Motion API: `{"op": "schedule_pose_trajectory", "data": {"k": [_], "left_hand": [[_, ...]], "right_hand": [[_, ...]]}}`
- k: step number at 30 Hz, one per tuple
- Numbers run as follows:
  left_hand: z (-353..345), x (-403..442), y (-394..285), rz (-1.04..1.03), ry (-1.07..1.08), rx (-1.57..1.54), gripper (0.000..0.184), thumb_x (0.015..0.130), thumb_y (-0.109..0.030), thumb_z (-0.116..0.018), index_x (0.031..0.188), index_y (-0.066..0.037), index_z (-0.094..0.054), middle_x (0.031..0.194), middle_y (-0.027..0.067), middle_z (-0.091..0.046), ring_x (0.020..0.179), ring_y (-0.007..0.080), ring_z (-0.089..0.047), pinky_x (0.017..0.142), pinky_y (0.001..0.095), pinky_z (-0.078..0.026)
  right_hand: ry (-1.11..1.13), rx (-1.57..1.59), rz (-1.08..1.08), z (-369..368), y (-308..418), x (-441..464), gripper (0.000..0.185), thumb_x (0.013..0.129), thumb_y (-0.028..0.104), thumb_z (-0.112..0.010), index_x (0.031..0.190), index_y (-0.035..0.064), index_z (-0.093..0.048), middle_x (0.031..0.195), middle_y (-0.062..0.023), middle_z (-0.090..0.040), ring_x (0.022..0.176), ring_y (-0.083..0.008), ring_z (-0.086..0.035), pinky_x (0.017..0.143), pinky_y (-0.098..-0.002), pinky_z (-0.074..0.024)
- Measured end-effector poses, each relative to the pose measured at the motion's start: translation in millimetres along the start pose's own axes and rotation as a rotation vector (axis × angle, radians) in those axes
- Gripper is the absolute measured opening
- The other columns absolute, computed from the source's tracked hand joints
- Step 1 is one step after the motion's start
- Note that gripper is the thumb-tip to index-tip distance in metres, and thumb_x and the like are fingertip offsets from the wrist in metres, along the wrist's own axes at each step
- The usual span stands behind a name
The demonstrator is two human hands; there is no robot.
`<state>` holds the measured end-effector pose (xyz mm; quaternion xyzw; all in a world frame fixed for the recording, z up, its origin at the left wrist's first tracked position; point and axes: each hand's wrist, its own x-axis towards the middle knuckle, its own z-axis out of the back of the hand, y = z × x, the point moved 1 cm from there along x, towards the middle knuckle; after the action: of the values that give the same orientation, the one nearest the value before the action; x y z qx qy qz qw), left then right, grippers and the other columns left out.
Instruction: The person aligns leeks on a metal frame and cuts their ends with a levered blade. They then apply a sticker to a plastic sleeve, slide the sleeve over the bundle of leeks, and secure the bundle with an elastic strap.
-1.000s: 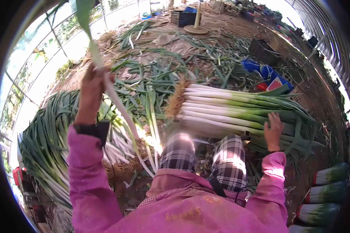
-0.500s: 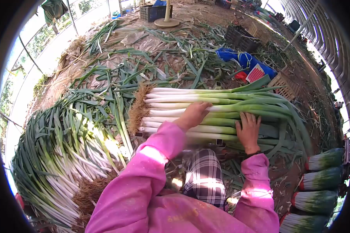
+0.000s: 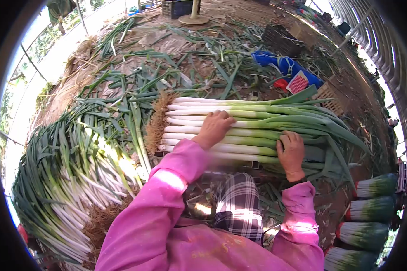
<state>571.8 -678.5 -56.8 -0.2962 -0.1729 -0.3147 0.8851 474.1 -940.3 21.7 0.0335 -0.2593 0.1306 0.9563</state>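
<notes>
- White-and-green leeks, long and brown-rooted (image 3: 257, 113), lie side by side before the person; ordering the row seems in hand.
- Loose leek heap, leafy and untied (image 3: 99, 167), at far left.
- Left hand (image 3: 215, 128): bent fingers touching white stems, grip unclear.
- Right hand (image 3: 291, 151): nearly flat on green leaves, grasping nothing visible; adjustment would call for even pressure.
- Drooping green leaf tips (image 3: 343, 131) could snag, near green-and-white bundles (image 3: 364, 210).

Dirt floor (image 3: 239, 12) beneath a curved, ribbed tunnel wall (image 3: 382, 38) at two o'clock — strong daylight.
White glare and greenery (image 3: 10, 99) beyond thin poles (image 3: 32, 62) toward ten o'clock; at twelve, a round-based post (image 3: 193, 19) — black plastic crate (image 3: 175, 10) beside it.
</notes>
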Motion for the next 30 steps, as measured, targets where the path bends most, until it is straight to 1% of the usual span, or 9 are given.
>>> {"op": "schedule_pose_trajectory", "data": {"k": [6, 8, 14, 21, 24, 25, 27, 28, 30], "left_hand": [[-11, 10, 2, 0.13, 0.193, 0.11, 0.024, 0.077, -0.015, -0.065, 0.101, -0.016, -0.063, 0.088, 0.0088, -0.055, 0.093, 0.0287, -0.057, 0.071, 0.0424, -0.048], [-14, 8, 4, 0.113, 0.197, 0.086, 0.026, 0.079, -0.013, -0.062, 0.105, -0.015, -0.063, 0.089, 0.01, -0.055, 0.094, 0.0291, -0.056, 0.072, 0.0426, -0.049], [1, -22, -7, 0.144, 0.19, 0.139, 0.037, 0.081, -0.006, -0.051, 0.117, -0.011, -0.06, 0.098, 0.0135, -0.054, 0.098, 0.0294, -0.056, 0.076, 0.0408, -0.05], [1, -34, 11, 0.221, 0.278, 0.023, 0.048, 0.077, -0.001, -0.047, 0.124, -0.007, -0.056, 0.11, 0.0152, -0.054, 0.103, 0.0327, -0.054, 0.087, 0.0423, -0.047], [-47, -39, 53, 0.009, 0.117, -0.048, 0.024, 0.071, -0.005, -0.056, 0.093, -0.007, -0.065, 0.085, 0.0158, -0.059, 0.087, 0.0341, -0.06, 0.081, 0.0446, -0.05], [-50, -40, 61, 0.015, 0.12, -0.294, 0.015, 0.065, -0.003, -0.06, 0.079, -0.005, -0.064, 0.076, 0.016, -0.058, 0.078, 0.0343, -0.061, 0.078, 0.0438, -0.05], [28, -57, 46, 0.191, 0.236, -0.26, 0.036, 0.076, -0.006, -0.054, 0.111, 0.0, -0.061, 0.104, 0.0219, -0.062, 0.101, 0.0365, -0.058, 0.084, 0.0459, -0.048], [48, -63, 56, 0.366, 0.433, -0.185, 0.035, 0.075, -0.011, -0.057, 0.109, -0.003, -0.062, 0.102, 0.0208, -0.062, 0.099, 0.0367, -0.058, 0.085, 0.0451, -0.047], [158, -124, 40, 0.467, 0.022, -0.194, 0.034, 0.075, -0.013, -0.058, 0.108, -0.006, -0.064, 0.103, 0.0199, -0.061, 0.098, 0.0375, -0.058, 0.085, 0.0441, -0.047]], "right_hand": [[0.062, -0.012, 0.03, 12, 2, 23, 0.015, 0.072, 0.012, -0.067, 0.085, 0.0075, -0.063, 0.103, -0.0073, -0.059, 0.103, -0.0273, -0.053, 0.088, -0.0424, -0.0414], [-0.13, -0.145, 0.113, 24, 11, 46, 0.015, 0.072, 0.013, -0.068, 0.085, 0.0083, -0.063, 0.104, -0.0066, -0.059, 0.103, -0.0269, -0.052, 0.087, -0.0417, -0.0421], [0.086, -0.119, 0.03, -13, -4, 50, 0.01, 0.07, 0.013, -0.067, 0.078, 0.0098, -0.062, 0.091, -0.0072, -0.054, 0.092, -0.0277, -0.052, 0.083, -0.0416, -0.0432], [-0.016, -0.115, 0.081, -22, 5, 39, 0.004, 0.074, 0.009, -0.057, 0.073, 0.0059, -0.059, 0.089, -0.0098, -0.055, 0.089, -0.0307, -0.053, 0.077, -0.0415, -0.0467], [-0.048, -0.181, 0.177, -19, -5, 33, 0.008, 0.076, 0.012, -0.057, 0.074, 0.0047, -0.06, 0.097, -0.0136, -0.063, 0.092, -0.0326, -0.058, 0.078, -0.0426, -0.0476], [0.086, -0.305, 0.025, -31, -17, 25, 0.009, 0.078, 0.013, -0.057, 0.076, 0.0051, -0.062, 0.095, -0.0156, -0.064, 0.092, -0.0332, -0.059, 0.077, -0.0429, -0.0481], [-0.014, -0.127, 0.156, -56, -51, 18, 0.013, 0.084, 0.013, -0.058, 0.086, 0.0031, -0.066, 0.094, -0.0169, -0.064, 0.091, -0.0351, -0.059, 0.079, -0.0442, -0.0478], [0.029, -0.14, 0.156, -56, -55, 22, 0.013, 0.083, 0.012, -0.06, 0.088, 0.0015, -0.066, 0.095, -0.0174, -0.064, 0.093, -0.0348, -0.058, 0.083, -0.0447, -0.0469], [0.024, -0.278, 0.206, -54, -58, 27, 0.017, 0.078, 0.008, -0.063, 0.093, -0.0004, -0.063, 0.099, -0.0182, -0.062, 0.101, -0.0353, -0.056, 0.086, -0.046, -0.0449]]}}
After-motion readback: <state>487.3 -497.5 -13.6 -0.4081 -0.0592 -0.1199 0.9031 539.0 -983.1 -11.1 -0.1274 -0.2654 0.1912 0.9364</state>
